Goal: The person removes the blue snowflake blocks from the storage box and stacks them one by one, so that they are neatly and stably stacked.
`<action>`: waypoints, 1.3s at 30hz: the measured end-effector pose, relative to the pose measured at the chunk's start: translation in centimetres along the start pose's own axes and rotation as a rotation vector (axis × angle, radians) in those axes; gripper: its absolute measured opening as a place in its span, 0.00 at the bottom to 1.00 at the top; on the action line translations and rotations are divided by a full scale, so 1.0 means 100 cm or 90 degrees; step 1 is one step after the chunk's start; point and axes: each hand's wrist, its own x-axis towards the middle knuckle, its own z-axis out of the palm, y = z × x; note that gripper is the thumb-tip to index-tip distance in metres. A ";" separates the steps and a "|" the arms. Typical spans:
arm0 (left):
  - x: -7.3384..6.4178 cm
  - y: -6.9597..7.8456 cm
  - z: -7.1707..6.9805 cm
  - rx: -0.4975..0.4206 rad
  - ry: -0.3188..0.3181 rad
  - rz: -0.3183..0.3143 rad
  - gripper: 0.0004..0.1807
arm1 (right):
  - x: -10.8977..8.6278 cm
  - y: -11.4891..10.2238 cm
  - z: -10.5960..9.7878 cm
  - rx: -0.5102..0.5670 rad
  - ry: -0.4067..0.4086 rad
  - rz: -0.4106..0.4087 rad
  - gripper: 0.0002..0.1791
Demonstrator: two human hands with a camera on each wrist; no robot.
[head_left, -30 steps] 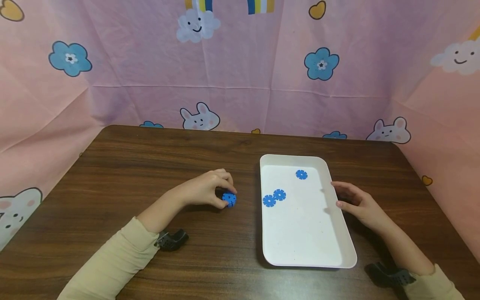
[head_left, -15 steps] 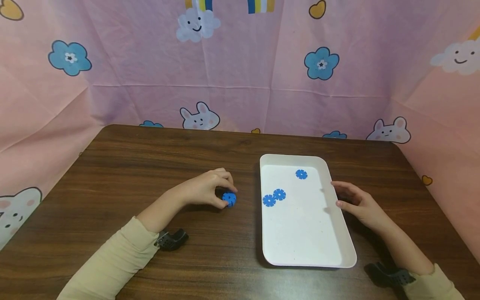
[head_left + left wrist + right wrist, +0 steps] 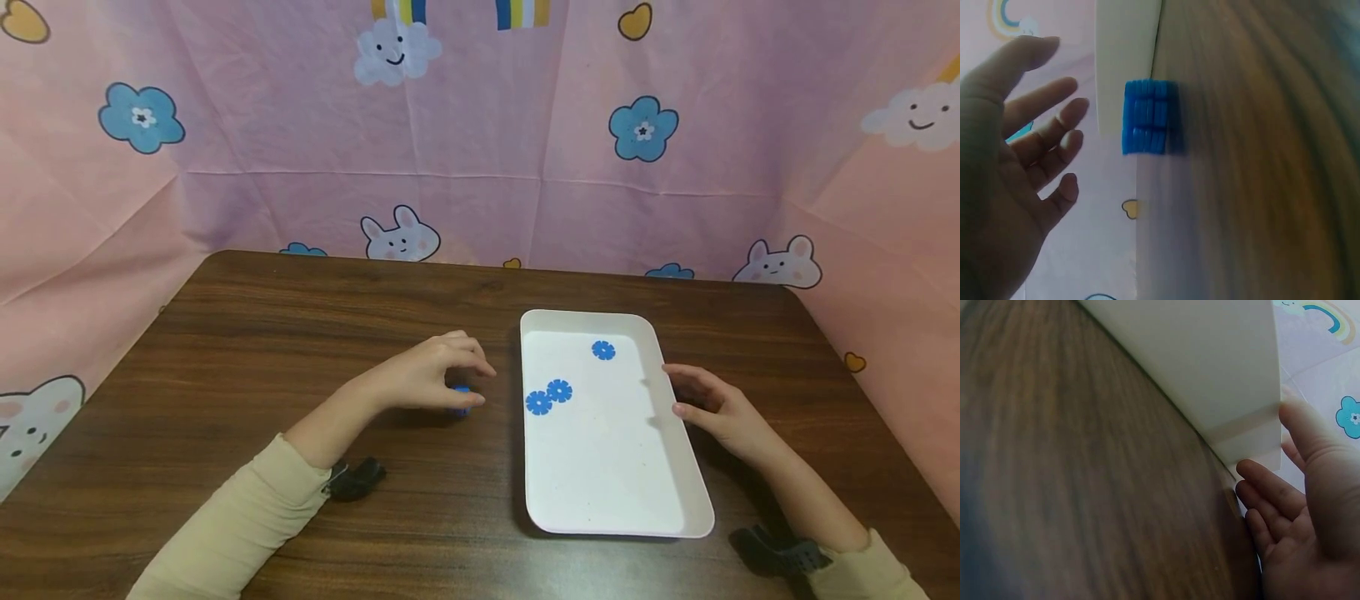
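Note:
A short stack of blue notched discs (image 3: 1144,119) stands on the table; in the head view my left hand partly hides the blue stack (image 3: 460,412). My left hand (image 3: 429,375) hovers over it, thumb and fingers spread and holding nothing. The left wrist view shows a gap between the left hand (image 3: 1029,137) and the stack. My right hand (image 3: 723,412) rests with its fingertips against the right wall of a white tray (image 3: 607,475). Inside lie three blue snowflake discs: one near the far end (image 3: 603,350), and a pair side by side at the left, including this disc (image 3: 538,403).
The dark wooden table (image 3: 315,308) runs back to a pink and purple printed cloth (image 3: 480,133) that hangs behind and at both sides. Each wrist bears a black camera mount, such as the left mount (image 3: 356,480).
My left thumb and fingers have let go of the blue disc stack and spread apart. The left hand has shifted slightly right; the right hand and the tray stay put.

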 end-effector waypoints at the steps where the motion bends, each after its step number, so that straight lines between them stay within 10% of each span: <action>1: 0.002 0.002 0.001 -0.001 0.004 0.004 0.16 | 0.000 0.000 0.000 0.001 0.000 0.001 0.27; 17: 0.053 0.032 0.018 0.006 0.006 0.022 0.20 | 0.001 -0.003 0.000 -0.013 -0.001 0.005 0.27; 28: 0.090 0.048 0.027 -0.029 -0.022 -0.080 0.26 | 0.000 -0.004 0.001 -0.002 0.004 0.002 0.26; 39: 0.118 0.034 0.044 -0.081 -0.009 -0.136 0.26 | -0.001 -0.004 0.001 -0.004 0.005 0.007 0.27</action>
